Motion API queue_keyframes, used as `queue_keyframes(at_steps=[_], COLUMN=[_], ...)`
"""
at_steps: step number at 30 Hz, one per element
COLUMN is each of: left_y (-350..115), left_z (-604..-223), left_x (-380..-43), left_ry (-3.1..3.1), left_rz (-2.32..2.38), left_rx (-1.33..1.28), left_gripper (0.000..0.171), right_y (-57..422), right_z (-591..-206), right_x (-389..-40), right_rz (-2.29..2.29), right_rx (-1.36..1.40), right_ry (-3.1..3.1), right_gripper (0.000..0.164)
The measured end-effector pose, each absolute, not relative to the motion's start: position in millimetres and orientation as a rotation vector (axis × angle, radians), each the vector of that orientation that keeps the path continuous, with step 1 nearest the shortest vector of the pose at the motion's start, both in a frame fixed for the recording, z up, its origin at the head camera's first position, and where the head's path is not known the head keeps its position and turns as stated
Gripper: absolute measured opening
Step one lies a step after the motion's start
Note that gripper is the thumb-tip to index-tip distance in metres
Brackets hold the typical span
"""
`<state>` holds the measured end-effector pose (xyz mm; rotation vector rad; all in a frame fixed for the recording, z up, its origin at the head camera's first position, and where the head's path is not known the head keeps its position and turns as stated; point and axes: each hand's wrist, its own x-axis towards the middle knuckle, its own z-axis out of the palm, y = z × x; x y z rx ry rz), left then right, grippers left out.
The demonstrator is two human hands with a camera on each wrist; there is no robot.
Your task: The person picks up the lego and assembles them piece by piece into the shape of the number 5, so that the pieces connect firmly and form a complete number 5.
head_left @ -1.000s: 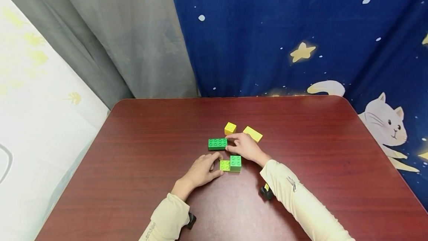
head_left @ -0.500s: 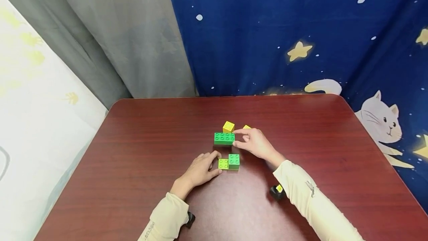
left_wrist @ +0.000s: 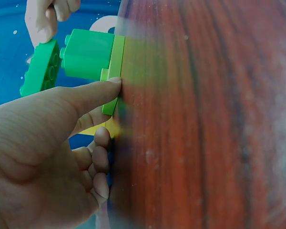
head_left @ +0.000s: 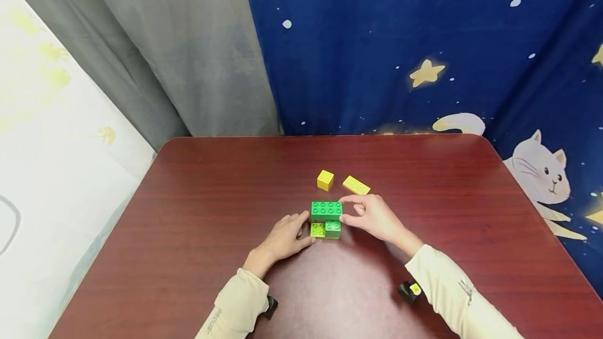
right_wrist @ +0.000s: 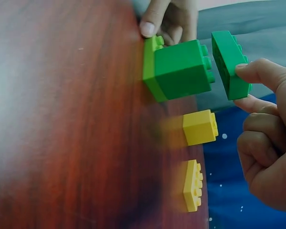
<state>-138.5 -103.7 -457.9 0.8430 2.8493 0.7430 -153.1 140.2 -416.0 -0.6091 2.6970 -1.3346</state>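
Observation:
My right hand (head_left: 374, 216) pinches one end of a long green brick (head_left: 326, 210) between thumb and forefinger. In the right wrist view this long brick hovers just above a taller green block (right_wrist: 181, 69), with a gap between them. The block sits on one end of a flat lime-green brick (right_wrist: 149, 67) that lies on the table. My left hand (head_left: 280, 240) holds the free end of the lime brick; the left wrist view has the thumb on its near side. Only part of the left forefinger shows behind it there.
Beyond the hands lie a yellow cube-like brick (head_left: 325, 180) and a thin yellow studded brick (head_left: 356, 185). The dark red table (head_left: 226, 182) ends at a blue starry curtain (head_left: 358, 56) and a grey one (head_left: 198, 51).
The right hand has lifted the long green brick and brought it rightward and nearer, over the lime and green stack. The left hand stays at the lime brick.

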Motion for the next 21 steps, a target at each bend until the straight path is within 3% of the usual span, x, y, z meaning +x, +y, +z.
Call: queue_keyframes(at_steps=[21], left_y=[-102], left_z=[-457], left_x=[-135], left_ry=[2.866], left_rz=[0.796], left_rx=[0.851], left_gripper=[0.032], right_y=[144], right_z=[-426], right_x=[-141], right_rz=[-1.368], right_rx=[-0.650], right_ry=[2.680], right_gripper=[0.035])
